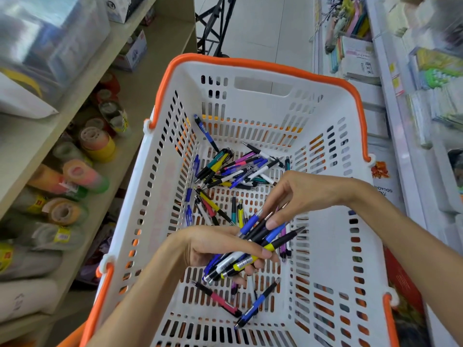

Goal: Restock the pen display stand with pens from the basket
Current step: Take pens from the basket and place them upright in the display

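Early stage: left hand (pixel 213 249) clamps a pen bundle (pixel 253 249), right hand (pixel 298 194) fingers pinch it; many loose pens (pixel 233 169) left in basket (pixel 325 246); stand unseen.

Basket (pixel 333 246) stands between tape shelf (pixel 75 151) at left and stationery rack (pixel 406 101) at right; loose pens (pixel 233 169) lie inside (mostly far end).

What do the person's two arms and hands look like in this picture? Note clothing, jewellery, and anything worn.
Both forearms are bare up to the picture's edge: no sleeves show. The left hand and right hand wear no gloves, and no watch or bracelet shows at either wrist. No rings are visible on the fingers in view. The fingernails look short and unpainted.
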The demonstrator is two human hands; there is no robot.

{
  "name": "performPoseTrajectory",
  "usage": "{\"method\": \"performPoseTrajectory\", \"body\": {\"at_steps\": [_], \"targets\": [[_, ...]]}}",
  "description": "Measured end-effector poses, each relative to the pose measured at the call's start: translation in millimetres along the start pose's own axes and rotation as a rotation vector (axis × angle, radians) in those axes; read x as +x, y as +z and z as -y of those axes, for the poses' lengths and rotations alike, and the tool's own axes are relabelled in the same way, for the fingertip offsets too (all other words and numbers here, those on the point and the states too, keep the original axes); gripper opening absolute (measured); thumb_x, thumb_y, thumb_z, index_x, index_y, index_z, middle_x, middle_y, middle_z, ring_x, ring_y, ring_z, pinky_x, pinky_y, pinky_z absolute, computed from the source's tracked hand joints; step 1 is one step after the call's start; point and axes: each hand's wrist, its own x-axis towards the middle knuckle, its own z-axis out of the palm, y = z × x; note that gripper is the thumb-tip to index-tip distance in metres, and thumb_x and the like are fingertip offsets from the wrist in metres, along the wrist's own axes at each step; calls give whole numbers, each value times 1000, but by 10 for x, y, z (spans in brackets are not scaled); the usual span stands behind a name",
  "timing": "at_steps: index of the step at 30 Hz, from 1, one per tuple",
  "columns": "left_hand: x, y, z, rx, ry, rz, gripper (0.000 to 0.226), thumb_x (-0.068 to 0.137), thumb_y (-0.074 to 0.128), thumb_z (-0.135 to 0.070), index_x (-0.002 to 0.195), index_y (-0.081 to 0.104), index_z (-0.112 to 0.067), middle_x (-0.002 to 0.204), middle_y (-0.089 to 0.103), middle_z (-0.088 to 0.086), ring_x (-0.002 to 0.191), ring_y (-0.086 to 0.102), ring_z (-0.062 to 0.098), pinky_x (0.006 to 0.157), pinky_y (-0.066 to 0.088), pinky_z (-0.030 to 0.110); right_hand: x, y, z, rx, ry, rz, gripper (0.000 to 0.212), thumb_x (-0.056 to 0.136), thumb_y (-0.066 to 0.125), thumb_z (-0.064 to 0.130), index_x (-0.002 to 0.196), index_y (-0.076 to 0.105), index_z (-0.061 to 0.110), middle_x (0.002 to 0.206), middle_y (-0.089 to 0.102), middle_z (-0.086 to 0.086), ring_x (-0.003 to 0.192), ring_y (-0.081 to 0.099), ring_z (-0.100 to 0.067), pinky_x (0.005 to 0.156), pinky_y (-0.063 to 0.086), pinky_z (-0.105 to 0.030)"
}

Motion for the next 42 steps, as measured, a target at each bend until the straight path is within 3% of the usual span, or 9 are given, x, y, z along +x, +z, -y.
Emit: {"method": "performPoseTrajectory", "body": {"at_steps": [3, 6, 13, 20, 25, 28, 33, 39, 42], "targets": [[20, 8, 11, 40, 9, -7, 11, 91, 63, -22, 94, 73, -23, 75, 59, -8, 68, 55, 7, 62, 49, 19, 40, 54, 39, -30, 2, 77, 21, 76, 78, 17, 96, 73, 17, 92, 75, 1, 83, 70, -19, 85, 54, -33], [22, 8, 11, 12, 6, -8, 13, 93, 60, -19, 100, 72, -19, 76, 60, -6, 67, 55, 7, 62, 49, 21, 75, 48, 100, -63, 33, 91, 20, 77, 77, 17, 96, 74, 13, 80, 75, 6, 68, 66, -4, 70, 50, -16], [34, -30, 17, 34, 18, -73, 20, 90, 64, -22, 108, 66, -13, 75, 59, -7, 66, 55, 6, 64, 47, 19, 4, -125, 9, -53, 30, 3, 22, 79, 74, 20, 101, 74, 19, 93, 75, 4, 92, 69, -20, 85, 52, -28], [36, -16, 7, -25, 0, -112, 11, 90, 65, -23, 99, 72, -19, 77, 61, -5, 66, 56, 6, 62, 51, 19, 135, -27, 99, -132, 32, 84, 25, 79, 76, 22, 103, 75, 18, 90, 75, 3, 79, 65, -11, 71, 46, -21], [48, -35, 25, -4, -10, -130, 17, 91, 64, -23, 104, 71, -14, 76, 62, -6, 68, 55, 7, 60, 52, 20, 6, -215, 98, -114, 71, -7, 18, 81, 73, 20, 98, 77, 14, 83, 75, 3, 67, 62, 0, 59, 44, -12], [61, -29, 25, 50, 5, -114, 13, 92, 61, -29, 86, 72, -23, 71, 55, -9, 62, 46, 3, 50, 41, 12, -67, -282, 67, -83, 96, -25, 15, 81, 72, 19, 95, 77, 16, 82, 75, 3, 68, 63, -1, 60, 48, -14], [47, -56, 14, 59, 81, -157, 18, 85, 59, -38, 92, 72, -27, 63, 43, -12, 52, 33, 2, 44, 22, 13, -140, -343, 40, -29, 107, -121, 13, 83, 69, 19, 93, 76, 17, 79, 74, 3, 63, 62, -2, 56, 46, -12], [40, -202, 72, 13, 75, -280, 42, 88, 56, -41, 117, 64, -13, 64, 42, -11, 51, 33, 3, 44, 24, 14, -282, -514, 24, 142, 232, -321, 13, 78, 72, 19, 90, 77, 18, 86, 75, 2, 63, 65, -3, 64, 54, -13], [83, -256, 100, -118, 110, -359, 32, 96, 49, -34, 113, 63, -11, 64, 43, -8, 50, 35, 2, 42, 29, 13, -251, -455, -26, 370, 256, -528, 15, 75, 74, 19, 89, 78, 16, 90, 75, 0, 67, 67, -6, 66, 56, -14]]}}
